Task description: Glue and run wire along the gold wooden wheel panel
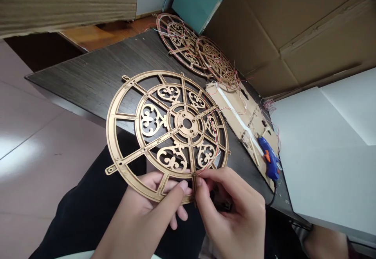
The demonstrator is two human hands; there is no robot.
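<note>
**A:** What's in the hands?

**B:** A gold-painted fretwork wheel with scrolled panels between its rings. It's held tilted above the person's lap, just off the near edge of the table.

**A:** And the fingers?

**B:** The left hand grips the lower rim, fingers curled beneath and thumb pressed on top. On the right hand, thumb and forefinger are closed in a pinch on a narrow strip at the rim. Its other fingers curl behind, partly hidden, so I can't tell whether they touch anything.

**A:** Anything on the wheel?

**B:** A thin red wire crosses its lower right spokes.

**A:** Further out?

**B:** 2 more wheels, tangled in wire, overlap on a dark wood-grain table. Nearer lies a cardboard sheet with a white strip along it. A blue hot glue gun rests at its edge, trailing a black cord. A cardboard box wall rises behind.
</note>
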